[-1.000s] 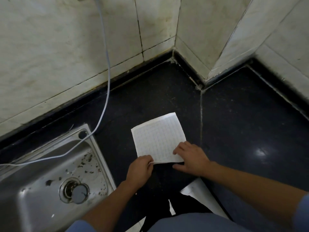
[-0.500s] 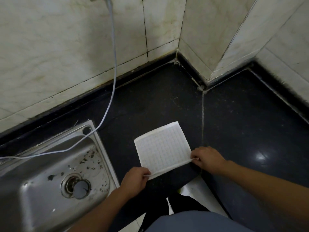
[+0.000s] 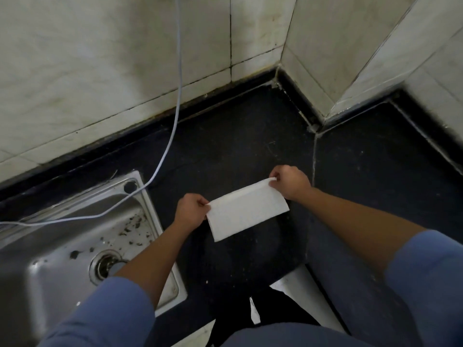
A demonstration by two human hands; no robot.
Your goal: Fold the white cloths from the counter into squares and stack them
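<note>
Pinching the white cloth [image 3: 248, 209] at both ends, that's what the hands were doing. The left hand [image 3: 191, 211] had the end nearest the sink [image 3: 50, 271], and the right hand [image 3: 292, 181] had the other end, further back toward the counter's inner corner. Fingers and thumb of each were curled tight onto a top corner, nothing loose.

The cloth was doubled into a strip over the middle of the black counter [image 3: 375, 171]. Its long axis ran slantwise from near-left to far-right, straight between the two hands. So I'd guess the next fold has to go end to end along that axis. Neither hand was better placed, since both had a grip.

Couldn't tell whether the lower edge was touching the counter or hanging just above it. The right fingertips were mostly hidden behind the cloth corner. Some white stuff [image 3: 300, 289] at the counter's near edge was cut off by the person's body. Maybe more cloths, couldn't say.
</note>
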